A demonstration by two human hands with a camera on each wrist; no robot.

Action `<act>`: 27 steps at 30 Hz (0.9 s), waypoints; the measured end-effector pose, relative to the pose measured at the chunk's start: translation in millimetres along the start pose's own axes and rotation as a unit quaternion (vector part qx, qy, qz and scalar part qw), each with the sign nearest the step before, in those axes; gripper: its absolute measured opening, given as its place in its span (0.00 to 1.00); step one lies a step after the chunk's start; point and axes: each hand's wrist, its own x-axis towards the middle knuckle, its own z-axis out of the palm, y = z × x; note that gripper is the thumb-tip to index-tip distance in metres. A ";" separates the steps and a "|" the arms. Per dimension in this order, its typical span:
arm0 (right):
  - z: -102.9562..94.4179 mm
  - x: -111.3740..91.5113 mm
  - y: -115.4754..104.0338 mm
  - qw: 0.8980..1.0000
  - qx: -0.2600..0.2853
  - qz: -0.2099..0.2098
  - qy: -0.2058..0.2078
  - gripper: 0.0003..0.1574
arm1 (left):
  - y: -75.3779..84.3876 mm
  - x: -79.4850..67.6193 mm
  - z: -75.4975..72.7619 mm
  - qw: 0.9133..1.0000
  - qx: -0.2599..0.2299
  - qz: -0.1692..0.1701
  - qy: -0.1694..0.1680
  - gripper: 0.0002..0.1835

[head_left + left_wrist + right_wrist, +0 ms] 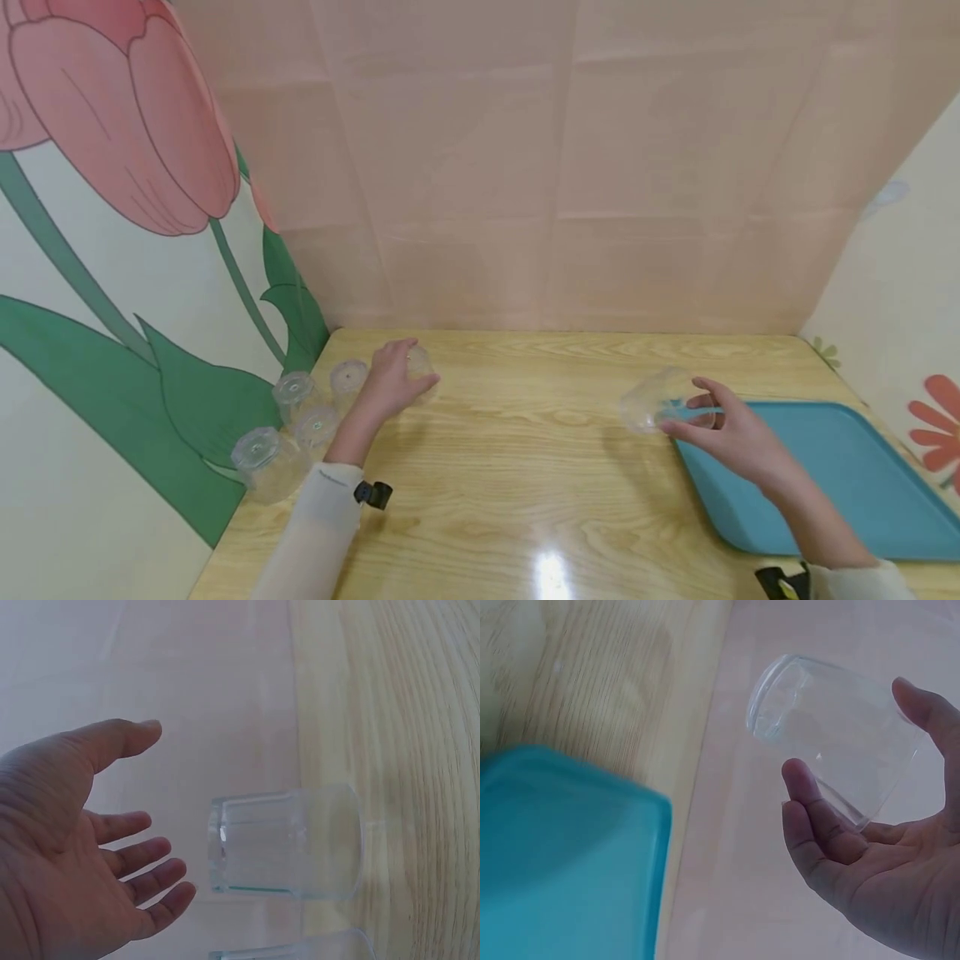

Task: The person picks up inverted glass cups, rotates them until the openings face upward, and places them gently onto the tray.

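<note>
My right hand (738,433) holds a clear glass (641,404) in the air by the tray's left corner. Thumb and fingers lie on opposite sides near its rim, and its thick base (769,697) tilts away from the palm. My left hand (392,379) is at the table's far left, beside another clear glass (422,367). In the left wrist view its fingers (146,859) are spread and relaxed, a gap away from an upside-down glass (285,844). More clear glasses (262,458) stand upside down in a group left of that forearm.
A blue tray (832,483) lies on the right of the wooden table (525,467). Behind the table hangs a pinkish sheet (562,167). The left wall (150,417), with a painted tulip, rises close to the grouped glasses.
</note>
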 end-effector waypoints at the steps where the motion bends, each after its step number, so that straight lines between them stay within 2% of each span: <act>1: -1.4 -0.6 1.1 1.000 -0.003 0.001 -0.001 0.64 | -1.0 1.3 0.3 1.000 0.004 -0.003 0.003 0.44; 11: -15.5 -2.0 16.8 0.999 -0.035 0.005 0.004 0.67 | -9.3 15.9 2.9 0.999 0.045 -0.011 0.008 0.45; 17: -27.3 -3.0 27.6 0.999 -0.053 0.011 0.005 0.69 | -14.4 25.6 3.2 0.996 0.077 -0.035 -0.012 0.48; 27: -56.1 -6.3 52.1 0.995 -0.089 0.043 -0.005 0.70 | -22.6 34.9 3.2 0.993 0.092 -0.066 -0.042 0.50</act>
